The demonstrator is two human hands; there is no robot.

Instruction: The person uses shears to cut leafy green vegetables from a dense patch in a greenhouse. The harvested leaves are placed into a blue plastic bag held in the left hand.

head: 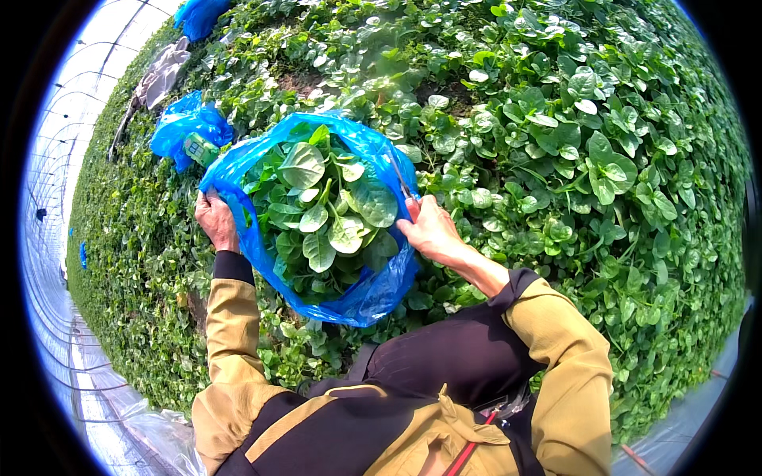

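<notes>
A blue plastic bag point(381, 297) stands wide-mouthed before me, filled with loose leafy greens point(318, 217) that have broad leaves and thick stems. At the bag's left side, my left hand point(217, 221) grips the rim. My right hand point(437, 233) is at the opposite side, against the rim, with a red-handled cutting tool point(411, 206) in its grasp. The tool's thin blade points up and away along the bag; whether it is a knife or scissors I cannot tell. My right fingers partly hide the handle.
Dense leafy plants point(601, 172) surround the bag. A second blue bag point(187, 128), with a green printed packet point(201, 149) by it, lies beyond my left hand. Farther off are a pale cloth point(164, 71) and another blue bag point(201, 16). A hooped plastic greenhouse wall point(50, 333) runs along the left.
</notes>
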